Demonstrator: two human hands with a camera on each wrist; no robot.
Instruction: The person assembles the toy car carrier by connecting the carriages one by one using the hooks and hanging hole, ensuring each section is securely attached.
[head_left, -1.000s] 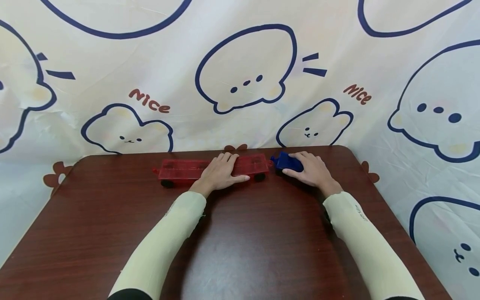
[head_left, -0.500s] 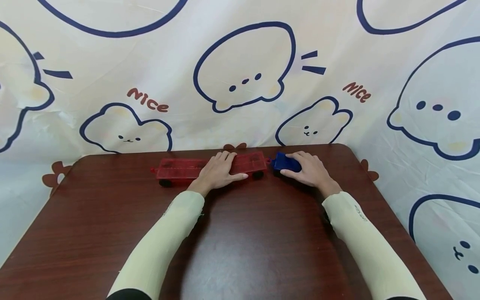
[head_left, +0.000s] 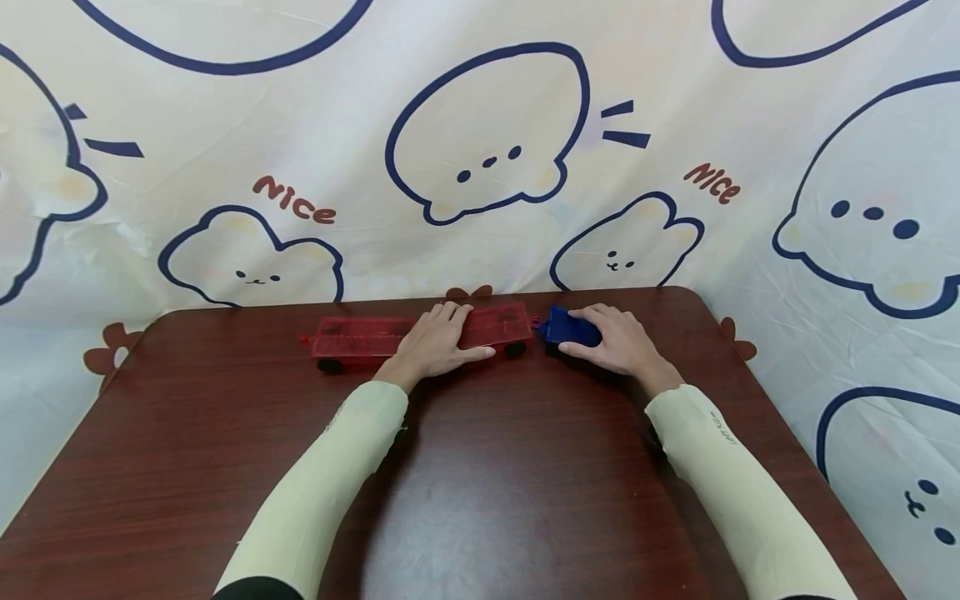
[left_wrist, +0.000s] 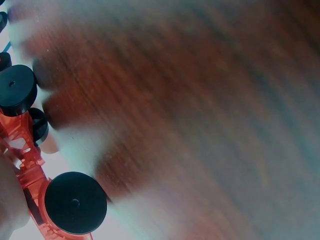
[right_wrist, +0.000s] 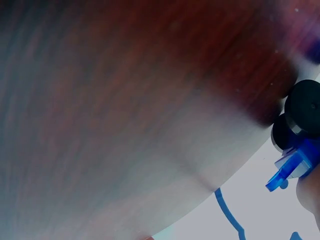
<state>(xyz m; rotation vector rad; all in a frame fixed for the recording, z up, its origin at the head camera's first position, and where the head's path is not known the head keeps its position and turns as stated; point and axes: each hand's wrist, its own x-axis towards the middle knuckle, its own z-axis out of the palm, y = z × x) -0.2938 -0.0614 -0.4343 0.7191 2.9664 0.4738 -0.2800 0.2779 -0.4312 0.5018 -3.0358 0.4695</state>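
Note:
A long, see-through red toy wagon (head_left: 360, 337) with black wheels stands near the table's far edge. My left hand (head_left: 435, 346) grips it around the middle, fingers over the top and thumb along the near side. To its right is a small blue toy wagon (head_left: 573, 329), held by my right hand (head_left: 615, 337) between thumb and fingers. The red wagon's end ring overlaps the blue hook in the head view. The left wrist view catches the red underside (left_wrist: 35, 182) and a black wheel (left_wrist: 75, 202); the right wrist view shows a blue hook (right_wrist: 287, 172) beside black wheels.
The dark brown wooden table (head_left: 487, 500) has rounded far corners. Behind it and along its sides hangs a white cloth (head_left: 480, 250) with blue cartoon outlines and red-brown lettering. Both forearms wear pale sleeves (head_left: 322, 475).
The blue wagon's hook has come slightly lower and closer to the red wagon's ring. Both hands keep their hold, and the head view has shifted a little.

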